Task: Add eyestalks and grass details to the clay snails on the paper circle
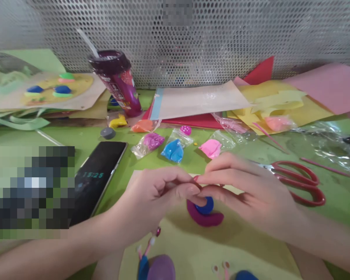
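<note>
My left hand [160,194] and my right hand [247,190] meet at the fingertips over a sheet of yellow paper [245,241]. The fingers of both are pinched together. Whatever they hold is hidden, though a speck of red shows between the fingertips. Just under them, a blue clay disc [207,205] lies against a curved magenta clay strip [205,219] on the paper. Nearer me, a purple clay oval [162,268] touches a blue clay piece [144,268] with stalk-like eyes. Another blue clay shape [246,275] is cut off by the bottom edge.
Red-handled scissors [303,198] lie right of my right hand. Behind are clay packets in blue [173,151], purple [153,140] and pink [210,148]. A phone [102,171] lies left, with a purple cup [116,81] and straw beyond. Paper sheets [201,101] line a perforated metal panel [151,39].
</note>
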Available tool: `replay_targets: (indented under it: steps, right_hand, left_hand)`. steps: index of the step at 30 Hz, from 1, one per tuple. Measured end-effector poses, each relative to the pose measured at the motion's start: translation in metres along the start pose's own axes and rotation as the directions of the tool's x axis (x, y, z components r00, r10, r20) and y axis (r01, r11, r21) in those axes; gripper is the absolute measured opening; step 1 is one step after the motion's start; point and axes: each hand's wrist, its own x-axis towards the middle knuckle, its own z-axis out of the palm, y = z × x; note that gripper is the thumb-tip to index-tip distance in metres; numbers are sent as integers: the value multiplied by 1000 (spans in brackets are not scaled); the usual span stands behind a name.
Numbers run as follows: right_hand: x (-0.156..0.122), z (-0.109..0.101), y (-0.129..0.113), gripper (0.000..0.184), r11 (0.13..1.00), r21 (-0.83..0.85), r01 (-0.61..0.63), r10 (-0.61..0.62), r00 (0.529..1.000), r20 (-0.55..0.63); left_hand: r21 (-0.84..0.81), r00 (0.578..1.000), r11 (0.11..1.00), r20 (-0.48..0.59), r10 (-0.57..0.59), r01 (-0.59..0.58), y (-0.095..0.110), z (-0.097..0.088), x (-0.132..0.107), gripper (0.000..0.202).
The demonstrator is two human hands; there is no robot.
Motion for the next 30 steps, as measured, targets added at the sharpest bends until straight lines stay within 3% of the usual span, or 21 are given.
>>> replay_targets:
  steps: [2,8,19,30]
  right_hand:
    - [0,-1,0,16,1000,5,13,-13,1000,24]
    - [-1,-4,0,15,999,-12,47,-46,998,41]
    - [-4,-1,2,20,1000,-25,9,-8,999,35]
    - [-4,1,2,17,998,-47,46,-45,999,26]
  left_hand:
    - [16,1000,1000,19,-4,3,1,1,-1,24]
    - [-79,974,976,114,-193,203,11,-1,-1,27]
    - [-104,991,987,79,-112,120,12,-2,-1,22]
    - [-203,985,969,133,-112,137,12,-2,0,18]
